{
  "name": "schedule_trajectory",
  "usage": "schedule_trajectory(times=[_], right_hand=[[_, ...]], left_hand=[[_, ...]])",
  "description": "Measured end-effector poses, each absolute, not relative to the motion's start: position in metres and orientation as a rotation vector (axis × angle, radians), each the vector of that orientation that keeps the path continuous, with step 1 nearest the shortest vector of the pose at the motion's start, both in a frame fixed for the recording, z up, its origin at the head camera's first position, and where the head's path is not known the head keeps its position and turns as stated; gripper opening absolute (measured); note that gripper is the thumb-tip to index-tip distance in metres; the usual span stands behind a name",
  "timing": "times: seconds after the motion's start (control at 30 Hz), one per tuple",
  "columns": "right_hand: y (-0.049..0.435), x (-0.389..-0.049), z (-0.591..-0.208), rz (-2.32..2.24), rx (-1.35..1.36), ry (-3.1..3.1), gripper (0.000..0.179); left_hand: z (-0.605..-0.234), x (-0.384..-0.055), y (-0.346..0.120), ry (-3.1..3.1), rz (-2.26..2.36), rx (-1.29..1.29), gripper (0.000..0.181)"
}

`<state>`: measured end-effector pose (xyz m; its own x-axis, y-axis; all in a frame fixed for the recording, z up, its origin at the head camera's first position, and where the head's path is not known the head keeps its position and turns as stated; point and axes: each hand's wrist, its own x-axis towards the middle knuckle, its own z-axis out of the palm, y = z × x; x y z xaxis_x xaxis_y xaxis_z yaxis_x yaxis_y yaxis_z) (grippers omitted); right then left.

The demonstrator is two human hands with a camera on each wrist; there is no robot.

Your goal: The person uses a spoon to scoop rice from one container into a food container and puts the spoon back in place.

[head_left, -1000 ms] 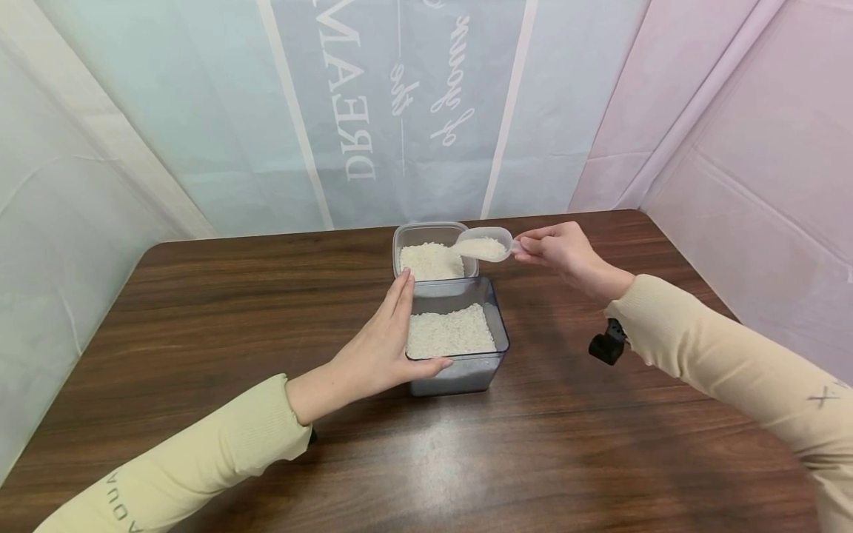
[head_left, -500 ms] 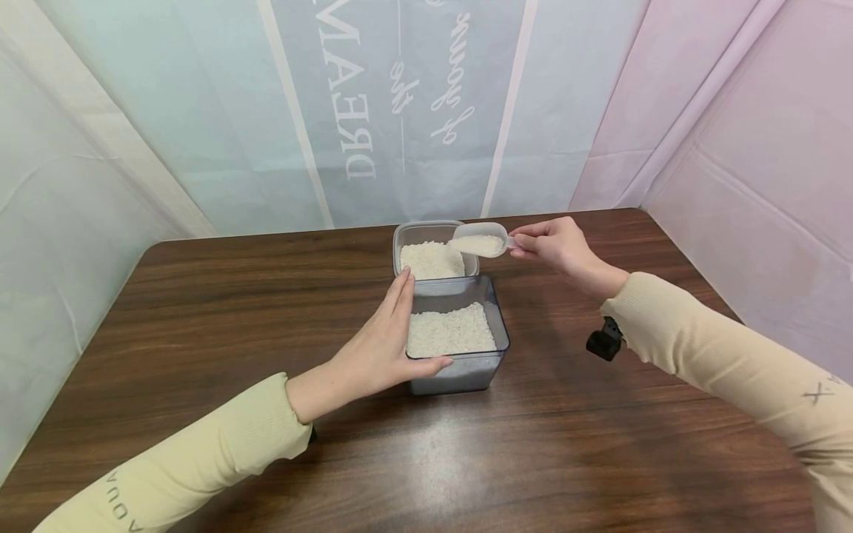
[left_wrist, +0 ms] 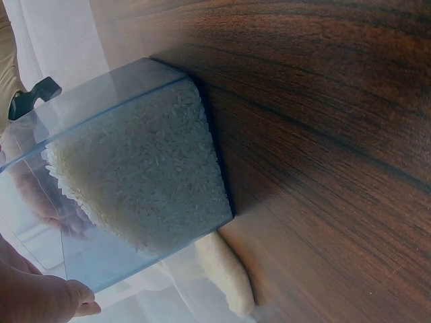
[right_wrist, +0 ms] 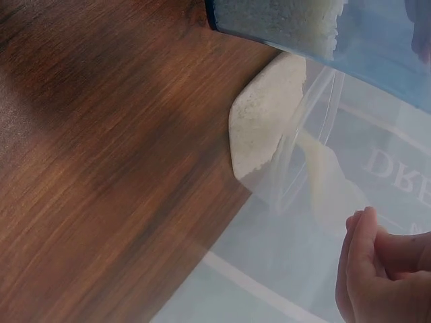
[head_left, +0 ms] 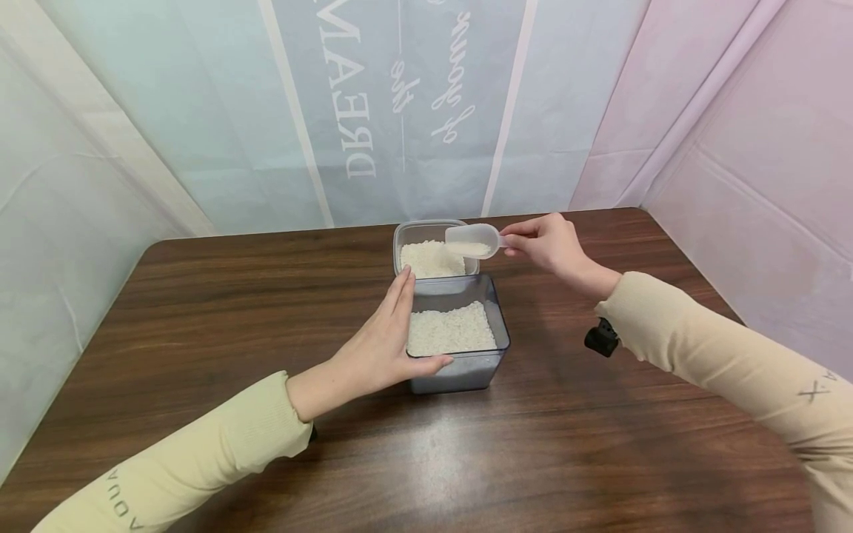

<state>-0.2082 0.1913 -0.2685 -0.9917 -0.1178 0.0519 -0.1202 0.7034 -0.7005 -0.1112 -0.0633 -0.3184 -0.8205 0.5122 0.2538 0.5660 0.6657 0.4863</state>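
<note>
My right hand pinches the handle of a translucent white scoop with rice in it. The scoop is tilted, mouth to the left, over the right side of a clear plastic container. In the right wrist view a pale stream of rice shows between scoop and container. White rice partly fills that container. Just in front stands a taller bluish-grey see-through bin, also holding rice. My left hand grips this bin, thumb along its front rim and fingers at its left side.
All of it stands on a dark brown wooden table, the clear container close to the far edge. A pale printed cloth hangs right behind the table, with more cloth on both sides.
My right hand has shifted slightly left, bringing the scoop further over the clear container and tipping it more. Less rice shows in the scoop. My left hand has stayed on the bin.
</note>
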Motion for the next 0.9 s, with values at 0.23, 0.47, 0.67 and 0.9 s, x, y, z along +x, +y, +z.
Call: schedule_trajectory(times=[0.23, 0.47, 0.67, 0.9], right_hand=[[0.188, -0.205, -0.267, 1.111, 0.291, -2.896, 0.022], [0.186, -0.201, -0.266, 1.070, 0.385, -2.896, 0.020], [0.183, -0.196, -0.264, 1.053, 0.436, -2.882, 0.020], [0.183, -0.192, -0.258, 0.974, 0.492, -2.875, 0.019]], left_hand=[[-0.319, -0.112, -0.063, -2.787, -0.866, -0.901, 0.109], [-0.318, -0.111, -0.064, -2.786, -0.871, -0.900, 0.109], [-0.319, -0.112, -0.064, -2.784, -0.874, -0.905, 0.109], [-0.318, -0.112, -0.064, -2.785, -0.881, -0.899, 0.110]])
